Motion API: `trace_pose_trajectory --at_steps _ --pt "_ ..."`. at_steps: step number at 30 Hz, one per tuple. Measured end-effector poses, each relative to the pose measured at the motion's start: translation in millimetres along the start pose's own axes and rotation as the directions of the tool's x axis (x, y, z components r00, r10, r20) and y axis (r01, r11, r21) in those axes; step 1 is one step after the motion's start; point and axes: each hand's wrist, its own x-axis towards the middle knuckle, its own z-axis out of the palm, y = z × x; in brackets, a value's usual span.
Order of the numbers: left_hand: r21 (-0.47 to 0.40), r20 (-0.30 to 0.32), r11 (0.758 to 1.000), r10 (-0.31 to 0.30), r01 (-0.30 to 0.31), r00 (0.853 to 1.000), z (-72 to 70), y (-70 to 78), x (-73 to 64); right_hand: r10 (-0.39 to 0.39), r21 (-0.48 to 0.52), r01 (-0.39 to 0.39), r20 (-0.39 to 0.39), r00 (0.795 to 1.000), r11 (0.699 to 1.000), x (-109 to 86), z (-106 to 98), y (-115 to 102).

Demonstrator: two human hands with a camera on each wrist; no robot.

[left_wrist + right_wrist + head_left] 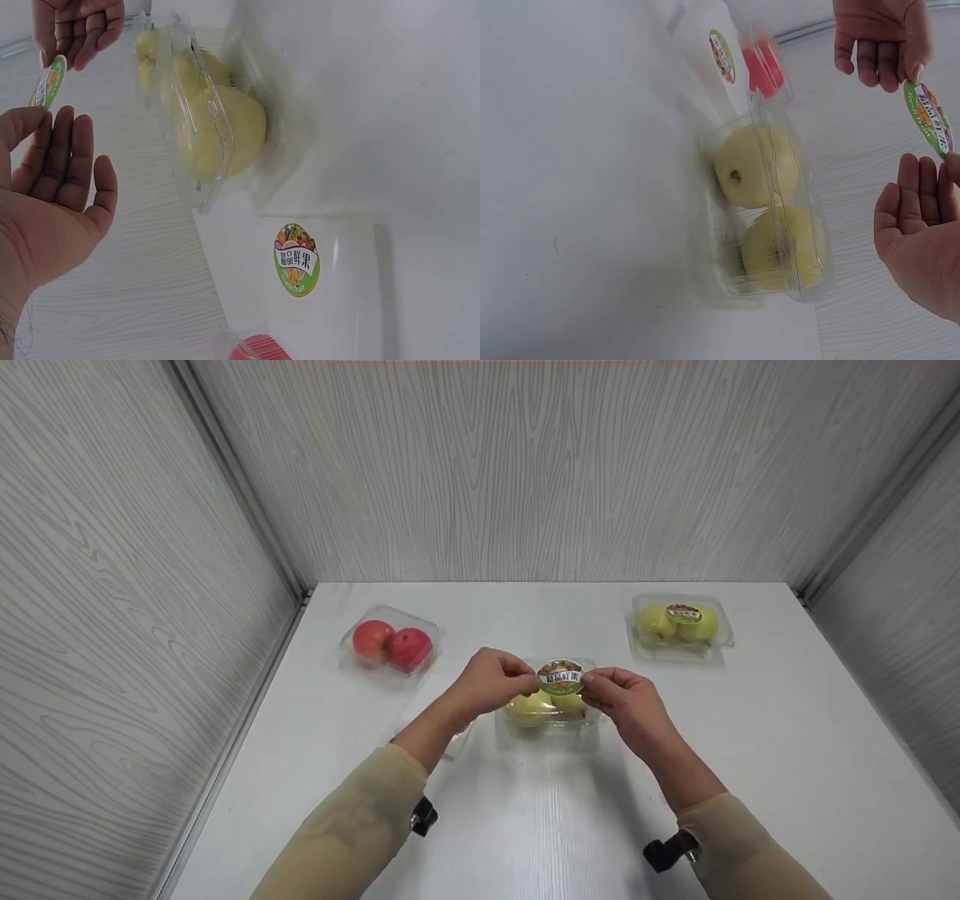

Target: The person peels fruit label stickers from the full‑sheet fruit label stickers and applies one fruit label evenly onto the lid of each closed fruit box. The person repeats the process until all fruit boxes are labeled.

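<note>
An oval fruit label with a green edge and a white band is held up between my two hands. My left hand pinches its left edge between thumb and forefinger; my right hand pinches the right edge the same way. Just beneath the label is a closed clear plastic box on the table, with two yellow-green round fruits inside. In the left wrist view, a white sheet bearing another oval label lies beside this box; my left forearm partly hides it in the head view.
At the back left of the white table stands a clear box with two red fruits. Another clear box at the back right holds two yellow-green fruits and carries an oval label. Wood-grain panels wall the back and sides.
</note>
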Motion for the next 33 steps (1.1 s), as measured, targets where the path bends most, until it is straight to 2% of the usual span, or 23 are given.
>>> trace_pose_trajectory --at_steps 4,7,11,17,20,21,23,24,26,29,31,33 --pt "0.026 -0.033 0.999 0.028 -0.027 0.999 3.4 -0.4 2.9 -0.018 -0.03 0.017 -0.034 0.999 0.999 1.1 3.9 -0.4" --pt "0.082 -0.089 0.995 0.058 -0.051 0.994 7.3 -0.6 5.6 -0.046 -0.071 0.041 -0.066 0.997 0.997 2.8 6.7 -0.8" --pt "0.143 -0.166 0.989 0.071 -0.048 0.984 14.6 -4.0 8.1 -0.073 -0.178 0.05 -0.125 0.989 0.983 4.2 9.2 -0.3" --pt "0.211 -0.259 0.977 0.08 -0.024 0.963 28.6 -12.7 11.8 -0.081 -0.367 0.007 -0.187 0.979 0.93 5.5 10.7 1.2" --pt "0.287 -0.293 0.957 0.123 -0.036 0.948 34.2 -15.7 13.4 -0.102 -0.44 0.0 -0.207 0.973 0.898 5.9 12.1 2.5" --pt "0.325 -0.302 0.945 0.148 -0.045 0.942 35.7 -16.3 13.8 -0.113 -0.462 0.001 -0.213 0.971 0.887 6.3 12.6 3.1" --pt "0.428 -0.31 0.901 0.223 -0.074 0.924 38.7 -18.1 15.3 -0.14 -0.512 0.007 -0.223 0.965 0.859 7.0 13.8 4.7" --pt "0.489 -0.309 0.868 0.267 -0.089 0.913 40.2 -19.1 16.2 -0.155 -0.537 0.009 -0.227 0.962 0.843 7.5 14.5 5.7" --pt "0.61 -0.302 0.785 0.357 -0.108 0.884 42.8 -21.3 17.8 -0.187 -0.587 0.018 -0.229 0.955 0.81 8.2 15.7 8.3" --pt "0.731 -0.283 0.673 0.447 -0.111 0.848 46.2 -24.4 20.0 -0.247 -0.665 0.04 -0.22 0.944 0.745 10.0 17.4 12.6" --pt "0.771 -0.277 0.628 0.476 -0.102 0.835 47.6 -26.0 21.7 -0.297 -0.713 0.068 -0.201 0.934 0.698 11.2 18.4 15.1" --pt "0.79 -0.271 0.605 0.488 -0.098 0.83 48.5 -27.5 23.3 -0.351 -0.757 0.106 -0.17 0.921 0.645 12.4 19.5 17.1"
